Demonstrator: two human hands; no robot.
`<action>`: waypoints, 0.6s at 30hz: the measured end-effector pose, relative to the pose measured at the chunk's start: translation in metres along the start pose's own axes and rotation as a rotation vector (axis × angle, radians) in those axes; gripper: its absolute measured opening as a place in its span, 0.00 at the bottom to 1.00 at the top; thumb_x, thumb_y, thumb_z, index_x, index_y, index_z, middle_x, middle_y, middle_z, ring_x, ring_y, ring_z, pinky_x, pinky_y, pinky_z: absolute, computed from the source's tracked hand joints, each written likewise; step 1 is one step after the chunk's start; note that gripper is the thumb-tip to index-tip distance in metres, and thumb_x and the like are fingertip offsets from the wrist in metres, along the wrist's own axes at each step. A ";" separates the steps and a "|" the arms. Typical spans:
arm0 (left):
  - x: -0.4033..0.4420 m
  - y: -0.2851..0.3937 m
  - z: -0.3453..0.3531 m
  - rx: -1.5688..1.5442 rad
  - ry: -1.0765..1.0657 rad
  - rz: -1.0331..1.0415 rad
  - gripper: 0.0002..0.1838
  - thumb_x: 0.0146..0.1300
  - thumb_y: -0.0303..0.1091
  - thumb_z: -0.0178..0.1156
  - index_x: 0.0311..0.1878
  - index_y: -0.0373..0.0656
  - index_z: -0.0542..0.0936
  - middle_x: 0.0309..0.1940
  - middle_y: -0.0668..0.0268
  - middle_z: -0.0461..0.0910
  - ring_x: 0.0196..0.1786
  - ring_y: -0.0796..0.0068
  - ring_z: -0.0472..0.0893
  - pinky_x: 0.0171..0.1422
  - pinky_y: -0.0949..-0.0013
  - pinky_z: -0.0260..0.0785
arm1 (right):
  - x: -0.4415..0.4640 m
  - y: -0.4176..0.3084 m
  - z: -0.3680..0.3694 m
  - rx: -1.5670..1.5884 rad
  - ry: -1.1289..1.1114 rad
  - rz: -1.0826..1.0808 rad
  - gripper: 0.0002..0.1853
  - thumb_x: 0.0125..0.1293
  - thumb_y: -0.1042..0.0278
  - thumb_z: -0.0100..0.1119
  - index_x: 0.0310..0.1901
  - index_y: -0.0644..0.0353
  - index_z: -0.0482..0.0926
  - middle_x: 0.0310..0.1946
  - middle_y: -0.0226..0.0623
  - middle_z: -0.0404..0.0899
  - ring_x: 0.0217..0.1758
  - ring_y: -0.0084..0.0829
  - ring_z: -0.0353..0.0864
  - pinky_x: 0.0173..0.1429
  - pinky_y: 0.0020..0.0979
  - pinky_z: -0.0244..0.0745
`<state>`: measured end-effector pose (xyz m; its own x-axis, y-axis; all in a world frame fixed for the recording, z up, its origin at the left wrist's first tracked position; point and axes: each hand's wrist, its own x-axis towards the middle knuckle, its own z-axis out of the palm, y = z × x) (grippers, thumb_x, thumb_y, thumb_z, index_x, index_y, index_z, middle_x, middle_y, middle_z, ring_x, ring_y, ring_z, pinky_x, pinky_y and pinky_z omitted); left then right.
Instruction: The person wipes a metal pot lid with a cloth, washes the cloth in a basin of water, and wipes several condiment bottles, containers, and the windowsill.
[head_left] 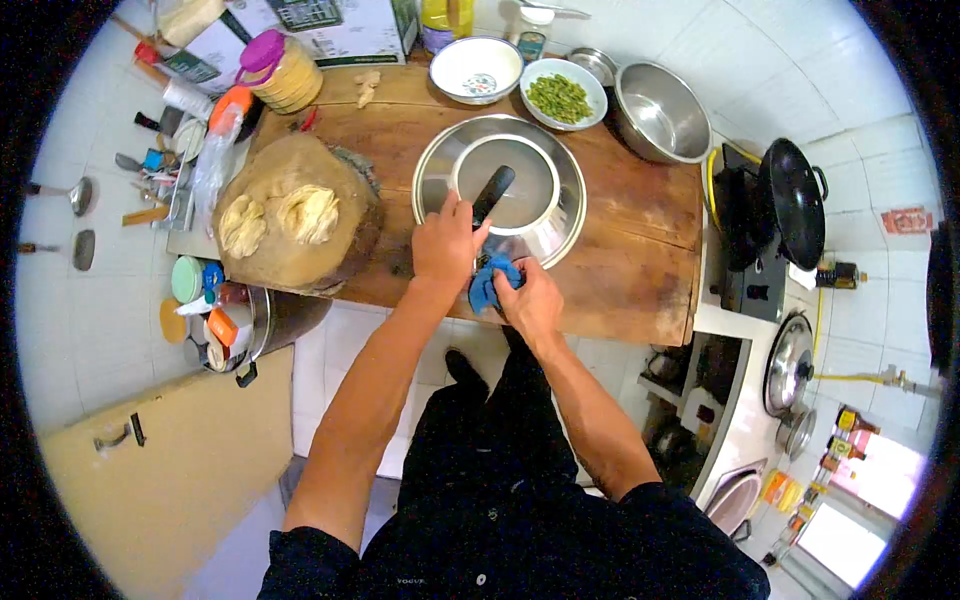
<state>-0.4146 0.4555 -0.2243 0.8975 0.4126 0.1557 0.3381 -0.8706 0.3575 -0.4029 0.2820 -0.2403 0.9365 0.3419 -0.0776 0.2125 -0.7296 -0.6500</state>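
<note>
From far off I see: left hand (443, 247) curled snug round the black handle (497, 185) over the metal bowl (571, 200) | right hand (535, 305) pinching the blue cloth (484, 291) by the bowl's near edge | looks like wiping | next move needs steady left, soft right.

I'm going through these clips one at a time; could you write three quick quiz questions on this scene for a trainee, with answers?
1. Which hand holds the blue cloth, and what does the other grip?
2. True or false: the chopped green food is in a steel pot.
3. Fill in the number: on the round wooden block lie ___ pale lumps.

Key:
1. The right hand holds it; the left hand grips a black handle.
2. False; it is in a pale bowl.
3. Two.
</note>
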 end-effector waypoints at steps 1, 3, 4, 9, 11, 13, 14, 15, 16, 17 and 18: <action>0.000 0.001 0.002 0.030 0.050 0.005 0.25 0.64 0.53 0.68 0.52 0.42 0.81 0.56 0.52 0.83 0.46 0.48 0.86 0.45 0.48 0.80 | -0.001 0.005 0.003 -0.015 0.000 0.022 0.19 0.62 0.50 0.69 0.44 0.58 0.83 0.36 0.48 0.87 0.41 0.53 0.87 0.48 0.50 0.80; -0.002 0.001 0.002 0.050 0.131 0.044 0.22 0.63 0.47 0.69 0.51 0.41 0.81 0.62 0.51 0.81 0.54 0.50 0.84 0.47 0.49 0.81 | -0.001 0.004 0.006 -0.023 0.001 0.056 0.19 0.62 0.48 0.69 0.41 0.58 0.83 0.34 0.48 0.87 0.39 0.54 0.87 0.46 0.51 0.79; -0.004 0.002 0.002 0.051 0.120 0.053 0.22 0.63 0.47 0.69 0.51 0.41 0.81 0.62 0.51 0.81 0.54 0.50 0.84 0.47 0.49 0.81 | -0.001 0.000 0.006 -0.003 -0.021 0.112 0.20 0.62 0.47 0.69 0.39 0.58 0.83 0.32 0.49 0.86 0.38 0.55 0.86 0.44 0.51 0.79; 0.001 0.004 0.000 0.031 0.095 0.014 0.20 0.65 0.44 0.68 0.52 0.38 0.81 0.65 0.49 0.78 0.53 0.48 0.84 0.51 0.49 0.81 | 0.016 -0.012 0.007 0.113 -0.018 0.247 0.21 0.61 0.47 0.68 0.34 0.60 0.81 0.31 0.50 0.85 0.37 0.54 0.85 0.42 0.49 0.78; -0.003 0.004 -0.003 0.029 0.065 0.015 0.20 0.65 0.44 0.68 0.52 0.39 0.80 0.65 0.49 0.78 0.54 0.48 0.84 0.51 0.49 0.81 | 0.010 -0.008 0.015 0.116 -0.029 0.266 0.20 0.62 0.48 0.68 0.35 0.60 0.81 0.30 0.51 0.85 0.37 0.54 0.84 0.42 0.48 0.78; -0.002 0.002 -0.003 0.025 0.054 0.024 0.20 0.65 0.44 0.68 0.52 0.39 0.80 0.65 0.49 0.78 0.54 0.49 0.84 0.52 0.48 0.81 | 0.007 -0.002 0.023 0.061 -0.059 0.226 0.19 0.62 0.48 0.68 0.35 0.60 0.82 0.30 0.50 0.85 0.37 0.55 0.84 0.42 0.48 0.77; -0.002 0.001 -0.004 0.032 0.017 0.008 0.20 0.65 0.44 0.68 0.53 0.39 0.80 0.66 0.50 0.78 0.54 0.49 0.84 0.52 0.49 0.81 | 0.004 0.001 0.024 -0.001 -0.083 0.189 0.18 0.63 0.49 0.67 0.35 0.59 0.82 0.30 0.50 0.85 0.37 0.55 0.84 0.42 0.48 0.77; 0.004 0.004 -0.004 0.039 -0.008 -0.007 0.20 0.65 0.44 0.67 0.53 0.40 0.80 0.66 0.50 0.77 0.54 0.49 0.84 0.52 0.49 0.81 | 0.005 0.005 0.024 0.000 -0.068 0.185 0.18 0.63 0.49 0.67 0.35 0.59 0.82 0.30 0.50 0.85 0.37 0.55 0.84 0.42 0.48 0.77; 0.004 0.006 -0.005 0.037 -0.004 -0.001 0.20 0.65 0.44 0.67 0.53 0.40 0.80 0.66 0.50 0.77 0.54 0.49 0.84 0.52 0.49 0.81 | 0.001 0.008 0.023 0.049 -0.052 0.140 0.18 0.63 0.50 0.67 0.35 0.59 0.82 0.32 0.52 0.85 0.38 0.55 0.84 0.44 0.50 0.78; 0.002 0.007 -0.006 0.030 -0.010 -0.021 0.21 0.65 0.44 0.68 0.54 0.40 0.80 0.67 0.51 0.77 0.54 0.50 0.84 0.52 0.49 0.81 | 0.000 0.011 0.024 0.097 -0.036 0.094 0.18 0.64 0.50 0.67 0.36 0.60 0.83 0.33 0.53 0.85 0.39 0.56 0.84 0.45 0.52 0.78; 0.004 0.007 -0.006 0.024 -0.013 -0.045 0.21 0.65 0.44 0.68 0.54 0.40 0.79 0.67 0.51 0.77 0.54 0.50 0.84 0.52 0.50 0.81 | 0.005 0.011 0.020 0.098 -0.031 0.088 0.18 0.64 0.50 0.67 0.36 0.60 0.83 0.33 0.53 0.85 0.39 0.56 0.84 0.45 0.52 0.78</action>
<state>-0.4102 0.4527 -0.2155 0.8849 0.4480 0.1278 0.3848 -0.8575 0.3415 -0.4010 0.2874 -0.2629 0.9411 0.2982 -0.1595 0.1005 -0.6968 -0.7102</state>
